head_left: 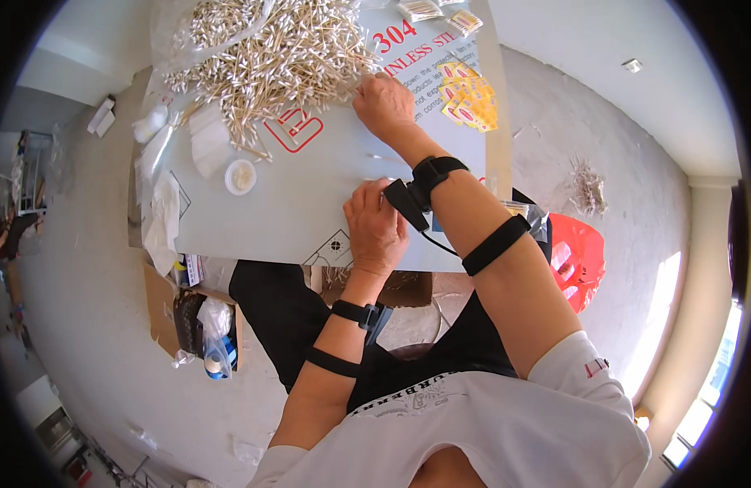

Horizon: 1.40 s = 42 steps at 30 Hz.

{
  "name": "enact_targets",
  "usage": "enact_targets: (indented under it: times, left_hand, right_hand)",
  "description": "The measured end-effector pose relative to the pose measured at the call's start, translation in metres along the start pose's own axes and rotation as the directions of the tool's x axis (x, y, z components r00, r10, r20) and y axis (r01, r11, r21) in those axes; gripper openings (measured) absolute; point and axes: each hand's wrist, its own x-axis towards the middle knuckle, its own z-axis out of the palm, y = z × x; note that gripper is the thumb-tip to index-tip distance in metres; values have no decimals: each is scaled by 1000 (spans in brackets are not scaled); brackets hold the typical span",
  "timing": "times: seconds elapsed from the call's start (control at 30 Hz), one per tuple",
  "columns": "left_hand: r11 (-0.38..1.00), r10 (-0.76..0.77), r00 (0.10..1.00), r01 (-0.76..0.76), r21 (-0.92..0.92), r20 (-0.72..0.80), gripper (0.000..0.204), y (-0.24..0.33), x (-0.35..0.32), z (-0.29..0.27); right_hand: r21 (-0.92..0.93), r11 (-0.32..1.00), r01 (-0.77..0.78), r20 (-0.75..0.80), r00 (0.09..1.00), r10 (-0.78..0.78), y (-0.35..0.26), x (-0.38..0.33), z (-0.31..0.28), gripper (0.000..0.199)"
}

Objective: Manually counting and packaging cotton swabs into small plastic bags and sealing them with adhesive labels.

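Nearest the person's body, the left hand (374,228) rests low at the near side of the table (298,211), fingers curled; something white shows at its fingertips, but I can't tell from here whether it's gripped. A little farther, between the hands, lies what looks like a loose swab (384,158), and well over to the left sits a small round white dish (240,177).

Farther still, the right hand (385,106) has its fingers bunched at the right edge of the heaped cotton swabs (286,61); whether it has hold of any, I can't make out. They'd be next to weightless, I'd guess, the sticks stiff yet easy to snap, the tips soft and quick to soil. Best pinched mid-stick, clear of the cotton. They look pale tan with white ends, lying every which way across the far left, partly under a clear plastic bag (170,49). Yellow packets (471,99) are fanned out on the right, with clear-wrapped bundles (419,10) beyond.
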Motion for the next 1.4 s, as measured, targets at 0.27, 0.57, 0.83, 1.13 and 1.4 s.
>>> enact_targets:
  times: [0.27, 0.57, 0.83, 1.13, 1.4]
  left_hand:
    - [1000, -23, 999, 23, 9, 24, 34, -5, -4, -1]
    - [990, -47, 998, 42, 134, 35, 61, 3, -1, -3]
    - [960, -39, 978, -20, 278, 205, 61, -1, -1, 8]
    - [974, -39, 980, -6, 225, 193, 60, -2, 1, 9]
    - [962, -54, 975, -8, 273, 218, 62, -3, 1, 6]
  right_hand:
    - [42, 996, -83, 325, 943, 65, 23, -38, -48, 11]
    - [135, 974, 181, 474, 852, -224, 36, -54, -69, 7]
    - [254, 959, 128, 63, 987, -149, 3, -13, -31, 21]
    - [70, 986, -154, 285, 950, 128, -11, 12, -4, 17]
    - [273, 960, -56, 131, 991, 20, 2, -3, -4, 12]
